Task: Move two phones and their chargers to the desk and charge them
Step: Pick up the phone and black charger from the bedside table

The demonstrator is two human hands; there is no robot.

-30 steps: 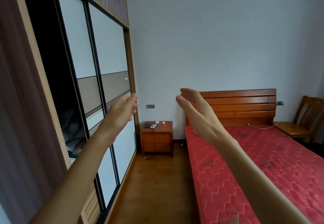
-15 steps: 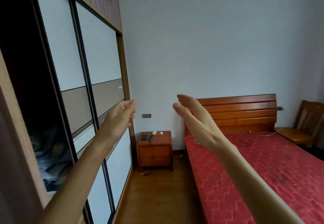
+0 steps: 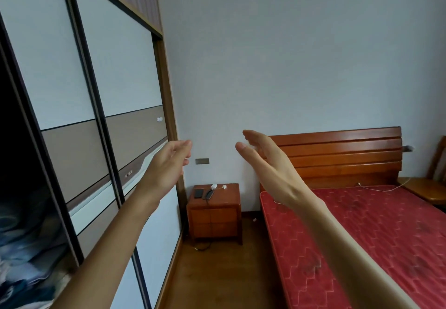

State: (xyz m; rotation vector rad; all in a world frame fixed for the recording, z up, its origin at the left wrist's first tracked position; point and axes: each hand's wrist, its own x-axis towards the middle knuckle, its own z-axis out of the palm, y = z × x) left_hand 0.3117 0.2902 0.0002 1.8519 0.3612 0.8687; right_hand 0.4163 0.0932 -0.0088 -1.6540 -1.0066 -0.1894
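Two dark phones lie side by side on a wooden nightstand [image 3: 224, 203] across the room: one phone [image 3: 198, 193] on the left, the other phone [image 3: 209, 195] just right of it. A white charger [image 3: 213, 186] and a second small white plug [image 3: 224, 186] sit behind them, and a dark cable hangs down the nightstand's front. My left hand [image 3: 169, 163] and my right hand [image 3: 261, 157] are stretched out in front of me, fingers apart, holding nothing, well short of the nightstand.
A sliding-door wardrobe [image 3: 96, 115] runs along the left, its near section open with bedding inside. A bed with a red mattress [image 3: 362, 236] and wooden headboard fills the right. A wooden chair [image 3: 429, 185] stands at the far right. A wood floor strip leads to the nightstand.
The view has moved forward along the wardrobe, so the nightstand and bed appear closer and larger. Both hands stay outstretched and empty in much the same pose.
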